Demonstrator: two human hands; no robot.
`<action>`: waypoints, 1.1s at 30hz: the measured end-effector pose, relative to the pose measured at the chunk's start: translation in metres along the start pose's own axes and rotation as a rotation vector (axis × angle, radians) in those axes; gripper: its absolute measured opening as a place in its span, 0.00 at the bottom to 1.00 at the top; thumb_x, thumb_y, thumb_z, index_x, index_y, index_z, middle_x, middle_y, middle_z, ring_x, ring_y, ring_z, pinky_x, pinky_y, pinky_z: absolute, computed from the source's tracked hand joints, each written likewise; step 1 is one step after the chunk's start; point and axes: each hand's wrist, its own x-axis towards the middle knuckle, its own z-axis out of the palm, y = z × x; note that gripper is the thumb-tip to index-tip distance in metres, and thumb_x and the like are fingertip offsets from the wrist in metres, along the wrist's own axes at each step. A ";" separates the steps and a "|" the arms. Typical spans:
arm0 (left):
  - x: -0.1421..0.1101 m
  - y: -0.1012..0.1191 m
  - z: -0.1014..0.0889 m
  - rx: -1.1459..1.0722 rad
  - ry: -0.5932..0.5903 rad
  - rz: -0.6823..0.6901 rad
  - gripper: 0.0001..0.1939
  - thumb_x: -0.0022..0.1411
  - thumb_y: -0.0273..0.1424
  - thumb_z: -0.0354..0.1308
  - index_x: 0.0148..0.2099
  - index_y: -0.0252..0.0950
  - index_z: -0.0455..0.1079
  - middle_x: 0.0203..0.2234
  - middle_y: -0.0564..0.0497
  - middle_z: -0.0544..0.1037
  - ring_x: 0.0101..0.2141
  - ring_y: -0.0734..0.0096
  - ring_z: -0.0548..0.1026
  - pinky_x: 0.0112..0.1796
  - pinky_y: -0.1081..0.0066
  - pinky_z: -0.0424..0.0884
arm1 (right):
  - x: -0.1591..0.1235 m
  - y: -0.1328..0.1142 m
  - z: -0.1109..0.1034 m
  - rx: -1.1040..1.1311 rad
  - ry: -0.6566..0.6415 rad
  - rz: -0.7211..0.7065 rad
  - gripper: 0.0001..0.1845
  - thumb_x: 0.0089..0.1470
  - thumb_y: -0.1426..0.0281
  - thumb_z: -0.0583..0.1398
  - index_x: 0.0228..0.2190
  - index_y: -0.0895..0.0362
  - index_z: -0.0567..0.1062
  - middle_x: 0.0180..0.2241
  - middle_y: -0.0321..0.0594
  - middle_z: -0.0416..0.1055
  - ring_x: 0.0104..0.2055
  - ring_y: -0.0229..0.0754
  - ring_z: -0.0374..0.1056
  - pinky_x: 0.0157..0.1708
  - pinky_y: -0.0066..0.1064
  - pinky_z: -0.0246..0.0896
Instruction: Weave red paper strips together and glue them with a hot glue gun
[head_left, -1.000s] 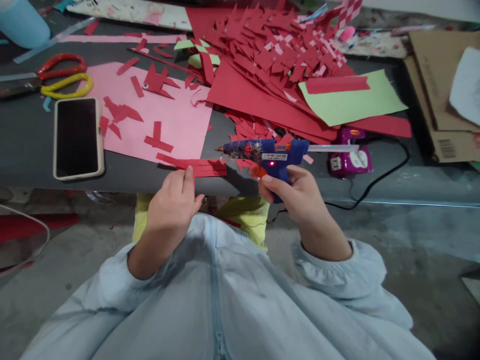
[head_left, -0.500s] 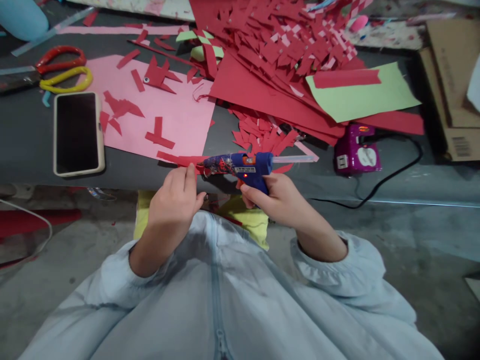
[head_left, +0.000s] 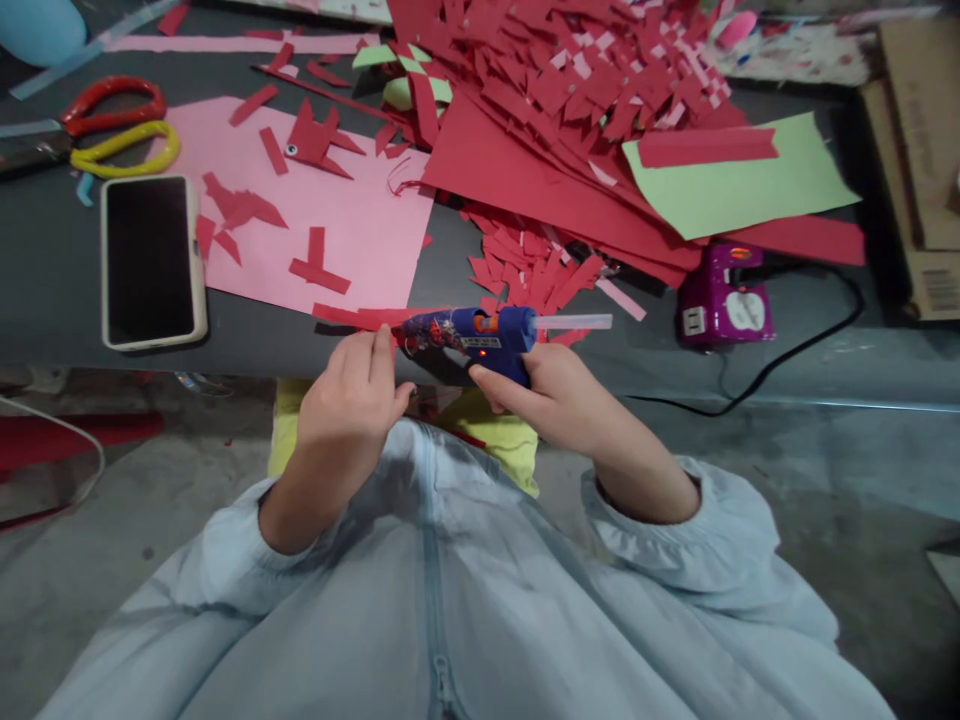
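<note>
My right hand [head_left: 559,395] is wrapped round the grip of a blue hot glue gun [head_left: 499,328] with a small red light lit. A clear glue stick [head_left: 574,322] pokes out of its back, and its nozzle points left, close to my left fingertips. My left hand [head_left: 354,385] presses its fingertips on a red paper strip [head_left: 349,316] at the table's front edge, thumb apart. My fingers and the gun partly hide that strip. Beyond it, a pink paper sheet [head_left: 360,235] bears a red paper fish [head_left: 319,145] with a stick-on eye and several red scraps.
At left lie a phone [head_left: 148,262] and scissors [head_left: 120,150] with red and yellow handles. Red paper sheets [head_left: 540,190] and many cut pieces cover the back. A purple power adapter [head_left: 724,300] with a black cable [head_left: 795,345] stands at right, near cardboard [head_left: 926,150].
The glue gun has tilted slightly in my right hand, and less of the glue stick sticks out behind it. My left hand stays on the paper strip. The view has shifted a little.
</note>
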 end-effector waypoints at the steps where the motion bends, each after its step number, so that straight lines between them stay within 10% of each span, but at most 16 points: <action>1: 0.000 0.000 0.001 0.009 0.005 0.005 0.28 0.65 0.33 0.54 0.61 0.18 0.61 0.48 0.30 0.74 0.48 0.52 0.74 0.45 0.61 0.74 | 0.000 0.000 0.000 -0.004 -0.002 0.004 0.22 0.55 0.52 0.55 0.20 0.54 0.61 0.17 0.37 0.64 0.20 0.36 0.57 0.22 0.31 0.47; 33: -0.001 -0.002 0.002 0.037 0.074 0.040 0.28 0.65 0.33 0.56 0.60 0.18 0.63 0.46 0.32 0.75 0.47 0.52 0.75 0.44 0.62 0.75 | -0.002 -0.007 -0.005 -0.021 -0.041 0.052 0.20 0.54 0.50 0.52 0.25 0.54 0.61 0.22 0.39 0.66 0.23 0.39 0.60 0.26 0.32 0.49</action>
